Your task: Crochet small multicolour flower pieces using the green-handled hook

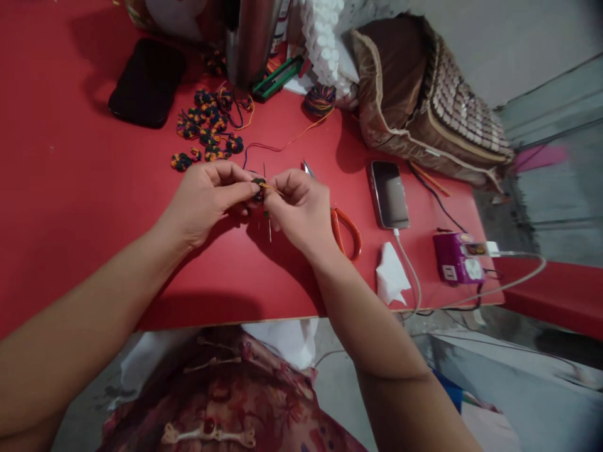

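Between the thumb and fingers of my left hand (211, 196) is a small crocheted piece (258, 186) of dark and orange yarn. My right hand (298, 204) is closed beside it, pinching an orange yarn strand (272, 187) that comes from the piece. A thin metal crochet hook (270, 231) shows below the fingers; whether a hand holds it cannot be made out. Scissors with orange handles (346, 233) lie partly under my right hand. Behind my hands is a cluster of small crocheted pieces (210, 125) in dark green, orange and purple.
A multicoloured yarn ball (320, 100) trails a strand toward my hands. On the red table (85, 207) lie a black case-like object (148, 81), a phone (390, 194) on a cable, crumpled tissue (392, 276) and a purple power block (455, 257). A brown bag (400, 81) stands behind.
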Demonstrator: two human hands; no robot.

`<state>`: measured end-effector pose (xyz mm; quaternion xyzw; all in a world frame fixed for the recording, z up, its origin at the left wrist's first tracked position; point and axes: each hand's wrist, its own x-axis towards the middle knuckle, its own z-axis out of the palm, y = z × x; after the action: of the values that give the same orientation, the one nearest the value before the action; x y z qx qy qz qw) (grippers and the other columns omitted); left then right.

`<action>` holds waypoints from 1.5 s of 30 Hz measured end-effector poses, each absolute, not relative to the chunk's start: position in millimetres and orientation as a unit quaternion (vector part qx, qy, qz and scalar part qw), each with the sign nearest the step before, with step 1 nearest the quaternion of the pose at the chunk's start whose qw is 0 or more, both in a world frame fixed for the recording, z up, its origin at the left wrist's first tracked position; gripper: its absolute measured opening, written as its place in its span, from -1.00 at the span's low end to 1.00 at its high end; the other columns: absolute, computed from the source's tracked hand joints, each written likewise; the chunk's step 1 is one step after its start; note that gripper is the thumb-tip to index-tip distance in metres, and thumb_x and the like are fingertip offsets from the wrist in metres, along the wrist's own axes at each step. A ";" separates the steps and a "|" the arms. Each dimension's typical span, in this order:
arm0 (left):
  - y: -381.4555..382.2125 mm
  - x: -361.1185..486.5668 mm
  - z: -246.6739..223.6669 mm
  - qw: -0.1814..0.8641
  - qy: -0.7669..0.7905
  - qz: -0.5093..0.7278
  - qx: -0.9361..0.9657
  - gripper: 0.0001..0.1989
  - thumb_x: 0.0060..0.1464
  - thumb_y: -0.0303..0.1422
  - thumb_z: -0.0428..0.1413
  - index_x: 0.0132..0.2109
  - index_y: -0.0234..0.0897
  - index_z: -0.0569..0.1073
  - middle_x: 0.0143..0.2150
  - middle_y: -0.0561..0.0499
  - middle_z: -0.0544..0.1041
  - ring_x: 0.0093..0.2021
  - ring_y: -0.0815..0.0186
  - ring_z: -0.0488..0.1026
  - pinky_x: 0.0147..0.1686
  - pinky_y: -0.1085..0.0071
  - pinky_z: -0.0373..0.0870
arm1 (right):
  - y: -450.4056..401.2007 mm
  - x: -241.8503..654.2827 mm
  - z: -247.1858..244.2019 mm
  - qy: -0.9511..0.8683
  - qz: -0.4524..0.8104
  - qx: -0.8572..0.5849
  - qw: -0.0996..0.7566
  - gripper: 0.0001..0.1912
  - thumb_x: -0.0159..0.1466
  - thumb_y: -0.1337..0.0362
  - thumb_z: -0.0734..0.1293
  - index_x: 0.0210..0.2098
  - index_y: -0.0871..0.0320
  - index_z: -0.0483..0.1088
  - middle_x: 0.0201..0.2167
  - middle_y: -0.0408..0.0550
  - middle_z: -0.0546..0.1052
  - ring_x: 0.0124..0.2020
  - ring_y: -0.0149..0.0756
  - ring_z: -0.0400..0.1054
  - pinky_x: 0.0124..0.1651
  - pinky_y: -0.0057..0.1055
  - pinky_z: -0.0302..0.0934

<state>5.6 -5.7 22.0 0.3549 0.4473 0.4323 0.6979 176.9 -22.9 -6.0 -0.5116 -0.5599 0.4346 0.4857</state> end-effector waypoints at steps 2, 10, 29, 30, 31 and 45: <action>-2.4 2.1 19.0 0.720 0.431 0.426 0.338 -0.80 0.13 -0.56 0.42 -0.39 -0.27 0.60 -0.53 0.05 0.56 -0.62 0.39 0.45 -0.57 0.49 0.40 | -20.7 178.5 -5.4 -0.532 0.496 -0.484 0.486 -0.84 0.33 0.21 0.47 -0.32 -0.01 0.40 -0.58 -0.35 0.43 -0.65 -0.49 0.18 -0.56 -0.44 0.08; 1.9 1.8 18.9 0.747 0.430 0.420 0.284 -0.74 0.17 -0.60 0.33 -0.45 -0.30 0.56 -0.53 0.02 0.57 -0.60 0.46 0.45 -0.56 0.60 0.37 | -18.8 176.2 -9.3 -0.506 0.542 -0.434 0.511 -0.82 0.40 0.15 0.55 -0.22 0.03 0.50 -0.51 -0.30 0.48 -0.56 -0.47 0.28 -0.49 -0.46 0.19; 0.5 5.3 20.4 0.766 0.424 0.402 0.266 -0.75 0.18 -0.63 0.26 -0.43 -0.30 0.50 -0.52 0.04 0.55 -0.58 0.42 0.50 -0.60 0.61 0.37 | -20.8 177.5 -21.7 -0.711 0.177 -0.370 0.571 -0.83 0.34 0.44 0.47 -0.26 0.02 0.49 -0.29 -0.18 0.55 -0.32 -0.38 0.39 -0.26 -0.36 0.32; -0.5 5.8 21.0 0.763 0.422 0.405 0.275 -0.73 0.20 -0.63 0.26 -0.43 -0.29 0.49 -0.52 0.05 0.56 -0.58 0.43 0.50 -0.60 0.61 0.37 | -20.8 177.4 -23.2 -0.702 0.184 -0.369 0.581 -0.83 0.34 0.44 0.48 -0.24 0.02 0.49 -0.28 -0.18 0.57 -0.36 -0.41 0.38 -0.30 -0.38 0.29; -1.7 6.6 22.0 0.755 0.421 0.412 0.288 -0.72 0.21 -0.65 0.26 -0.42 -0.28 0.49 -0.53 0.06 0.56 -0.58 0.42 0.51 -0.60 0.60 0.38 | -20.9 177.4 -24.4 -0.688 0.198 -0.373 0.590 -0.82 0.33 0.44 0.48 -0.23 0.02 0.49 -0.26 -0.18 0.60 -0.38 -0.43 0.36 -0.34 -0.40 0.26; -0.3 5.8 14.5 0.746 0.347 0.457 0.339 -0.71 0.38 -0.60 0.38 -0.32 -0.26 0.59 -0.42 0.07 0.64 -0.54 0.45 0.52 -0.50 0.57 0.48 | -29.6 169.2 -10.7 -0.566 0.395 -0.428 0.584 -0.73 0.37 0.38 0.55 -0.06 -0.04 0.48 -0.20 -0.23 0.63 -0.45 -0.52 0.37 -0.44 -0.46 0.25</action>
<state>5.8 -0.3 14.5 0.3390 0.3470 0.4567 0.7457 169.2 -29.6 -10.7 -0.4282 -0.5655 0.3952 0.5836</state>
